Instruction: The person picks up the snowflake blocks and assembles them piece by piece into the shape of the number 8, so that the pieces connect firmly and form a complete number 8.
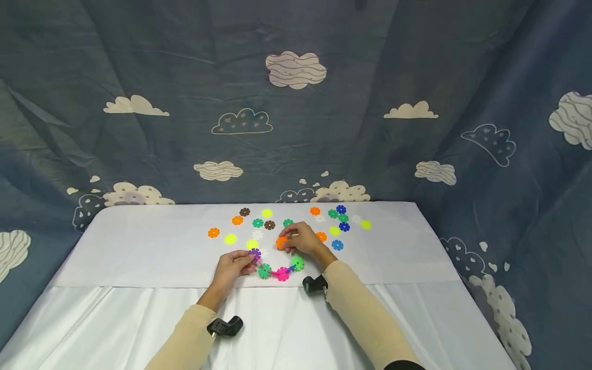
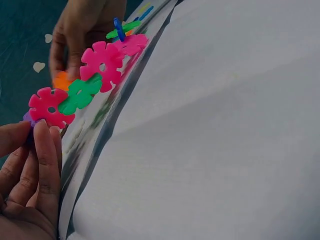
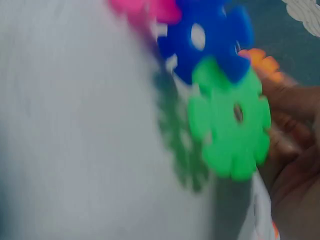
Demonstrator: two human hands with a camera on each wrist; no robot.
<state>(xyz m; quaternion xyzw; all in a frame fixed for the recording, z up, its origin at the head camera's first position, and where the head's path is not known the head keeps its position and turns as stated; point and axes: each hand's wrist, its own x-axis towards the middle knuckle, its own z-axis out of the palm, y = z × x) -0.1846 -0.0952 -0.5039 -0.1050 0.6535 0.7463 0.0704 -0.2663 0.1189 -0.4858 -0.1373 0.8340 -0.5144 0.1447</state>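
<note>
My left hand (image 1: 231, 268) pinches a purple snowflake disc (image 1: 255, 254) at one end of a curved chain of slotted plastic discs. Along that chain come pink, a teal-green disc (image 1: 264, 271), a pink disc (image 1: 282, 274), a blue disc (image 3: 205, 37) and a bright green disc (image 1: 298, 263) at the far end. An orange disc (image 1: 281, 243) is pinched between thumb and fingers of my right hand (image 1: 302, 239), apart from the chain. In the left wrist view the purple disc (image 2: 29, 120) is mostly hidden by fingertips. The right wrist view is blurred, with the orange disc (image 3: 262, 64) partly covered.
Loose discs lie scattered on the white table (image 1: 139, 252) beyond the hands: an orange disc (image 1: 214, 233), a yellow disc (image 1: 230, 239), a brown disc (image 1: 270, 225), a blue disc (image 1: 337, 245) and several others. A cloud-patterned curtain (image 1: 324, 144) hangs behind.
</note>
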